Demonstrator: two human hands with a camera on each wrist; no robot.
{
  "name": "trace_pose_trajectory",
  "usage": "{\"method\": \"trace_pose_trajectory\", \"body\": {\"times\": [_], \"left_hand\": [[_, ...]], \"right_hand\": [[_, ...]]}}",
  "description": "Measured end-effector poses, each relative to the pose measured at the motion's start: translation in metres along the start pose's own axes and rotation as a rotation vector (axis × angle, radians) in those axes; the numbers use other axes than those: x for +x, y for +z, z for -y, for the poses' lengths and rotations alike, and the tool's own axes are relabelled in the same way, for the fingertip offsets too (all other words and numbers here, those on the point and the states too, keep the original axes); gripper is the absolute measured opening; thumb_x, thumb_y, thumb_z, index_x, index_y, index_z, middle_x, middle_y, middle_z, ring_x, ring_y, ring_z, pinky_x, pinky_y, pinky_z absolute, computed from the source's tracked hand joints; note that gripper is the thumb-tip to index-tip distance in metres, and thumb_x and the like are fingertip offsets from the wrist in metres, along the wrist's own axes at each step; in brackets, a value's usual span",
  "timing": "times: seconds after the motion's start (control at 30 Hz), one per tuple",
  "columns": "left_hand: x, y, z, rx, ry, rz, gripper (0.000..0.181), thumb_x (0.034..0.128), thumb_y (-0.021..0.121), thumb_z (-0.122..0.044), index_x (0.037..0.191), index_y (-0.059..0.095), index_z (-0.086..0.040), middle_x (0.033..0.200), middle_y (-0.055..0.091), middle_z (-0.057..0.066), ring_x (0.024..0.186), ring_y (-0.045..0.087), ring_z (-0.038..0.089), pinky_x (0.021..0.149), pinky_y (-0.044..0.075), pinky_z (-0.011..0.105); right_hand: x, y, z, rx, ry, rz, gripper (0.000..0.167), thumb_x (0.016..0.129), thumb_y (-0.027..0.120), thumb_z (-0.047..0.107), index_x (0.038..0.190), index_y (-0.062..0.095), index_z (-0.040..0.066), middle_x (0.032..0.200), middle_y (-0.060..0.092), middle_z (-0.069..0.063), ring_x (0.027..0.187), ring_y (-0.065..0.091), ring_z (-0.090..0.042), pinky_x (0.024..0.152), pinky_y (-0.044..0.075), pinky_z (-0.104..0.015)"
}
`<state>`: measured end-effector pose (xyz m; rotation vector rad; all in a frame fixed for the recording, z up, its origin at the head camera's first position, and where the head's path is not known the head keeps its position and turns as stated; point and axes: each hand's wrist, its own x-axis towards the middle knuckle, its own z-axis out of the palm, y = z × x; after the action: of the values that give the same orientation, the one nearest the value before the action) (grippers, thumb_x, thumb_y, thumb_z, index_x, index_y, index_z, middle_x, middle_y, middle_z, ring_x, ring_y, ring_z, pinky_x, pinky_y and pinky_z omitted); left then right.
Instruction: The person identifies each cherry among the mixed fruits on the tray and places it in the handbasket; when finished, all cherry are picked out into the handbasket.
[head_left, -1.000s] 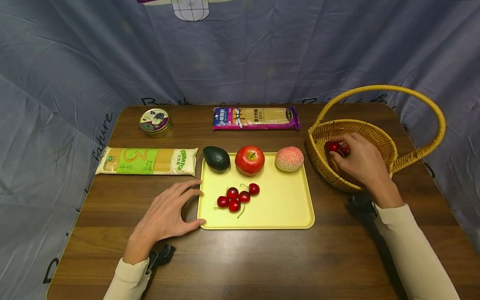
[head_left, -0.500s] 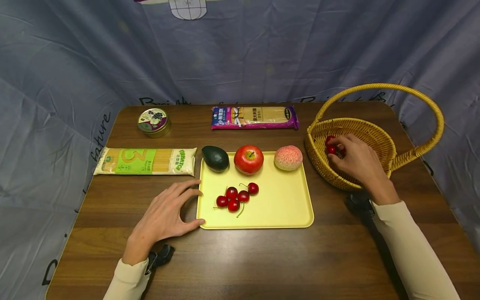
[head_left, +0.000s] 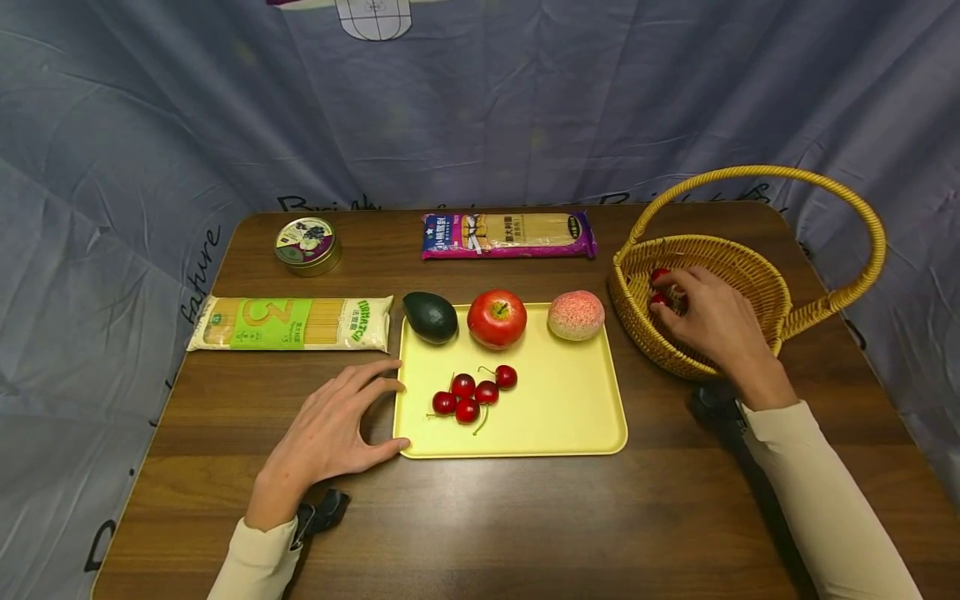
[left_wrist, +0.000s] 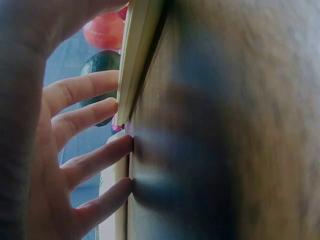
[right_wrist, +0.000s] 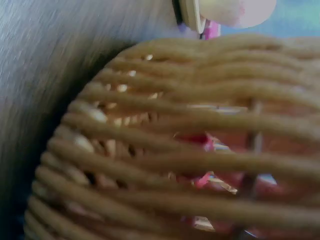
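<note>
In the head view my left hand (head_left: 330, 425) lies at the left edge of the yellow tray (head_left: 555, 417), thumb and fingertips touching the rim. The left wrist view shows its fingers spread against the tray's side (left_wrist: 134, 55). My right hand (head_left: 712, 321) reaches inside the wicker basket (head_left: 652, 342), thumb and fingers bent beside red cherries (head_left: 659, 298). Whether it pinches one is hidden. The basket's weave (right_wrist: 150, 165) covers most of the right wrist view. On the tray lie several cherries (head_left: 467, 410), an avocado (head_left: 431, 317), a red apple (head_left: 497, 320) and a peach (head_left: 576, 316).
A green-labelled spaghetti pack (head_left: 288, 323) lies left of the tray. Behind stand a round tin (head_left: 307, 247) and a purple noodle pack (head_left: 508, 235). The basket's tall handle (head_left: 757, 172) arches above its right side. A grey curtain (head_left: 480, 108) hangs behind the table.
Inside the basket the cherries have shifted slightly left and are less visible by my right hand, which has moved only a little. My left hand stays at the tray's edge.
</note>
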<state>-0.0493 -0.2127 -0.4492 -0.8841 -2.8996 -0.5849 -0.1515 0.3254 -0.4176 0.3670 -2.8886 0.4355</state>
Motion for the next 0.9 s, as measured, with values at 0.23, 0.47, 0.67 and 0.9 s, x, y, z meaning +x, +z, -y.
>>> {"method": "trace_pose_trajectory", "body": {"times": [0.23, 0.47, 0.67, 0.9], "left_hand": [[0.000, 0.000, 0.000, -0.002, 0.001, -0.001, 0.066, 0.0801, 0.087, -0.061, 0.131, 0.070, -0.022, 0.161, 0.051, -0.001, 0.132, 0.059, 0.028, 0.094, 0.056, 0.057], [-0.001, 0.000, 0.000, -0.003, -0.005, 0.003, 0.066, 0.0800, 0.087, -0.061, 0.131, 0.070, -0.022, 0.161, 0.051, -0.001, 0.133, 0.058, 0.028, 0.095, 0.056, 0.057], [-0.001, 0.000, 0.000, -0.003, -0.009, 0.007, 0.067, 0.0800, 0.086, -0.062, 0.131, 0.070, -0.021, 0.161, 0.051, 0.000, 0.134, 0.057, 0.029, 0.096, 0.055, 0.057], [0.000, 0.000, 0.000, -0.002, -0.006, 0.010, 0.068, 0.0798, 0.087, -0.062, 0.131, 0.070, -0.021, 0.161, 0.051, 0.000, 0.134, 0.058, 0.029, 0.096, 0.055, 0.057]], "right_hand": [[0.000, -0.006, 0.022, -0.018, -0.024, -0.080, 0.038, 0.091, 0.085, 0.024, 0.124, 0.075, 0.008, 0.109, 0.068, -0.018, 0.078, 0.063, -0.033, 0.057, 0.050, -0.054], [-0.002, -0.014, 0.050, 0.008, -0.092, -0.157, 0.037, 0.091, 0.085, 0.023, 0.124, 0.076, 0.008, 0.118, 0.069, -0.019, 0.092, 0.068, -0.039, 0.065, 0.054, -0.061], [-0.005, -0.014, 0.074, 0.025, -0.187, -0.194, 0.039, 0.089, 0.087, 0.022, 0.123, 0.075, 0.007, 0.117, 0.069, -0.018, 0.088, 0.067, -0.035, 0.067, 0.055, -0.053], [-0.009, -0.008, 0.102, 0.052, -0.283, -0.169, 0.040, 0.088, 0.087, 0.026, 0.119, 0.075, 0.003, 0.116, 0.070, -0.019, 0.100, 0.069, -0.039, 0.081, 0.059, -0.056]]}}
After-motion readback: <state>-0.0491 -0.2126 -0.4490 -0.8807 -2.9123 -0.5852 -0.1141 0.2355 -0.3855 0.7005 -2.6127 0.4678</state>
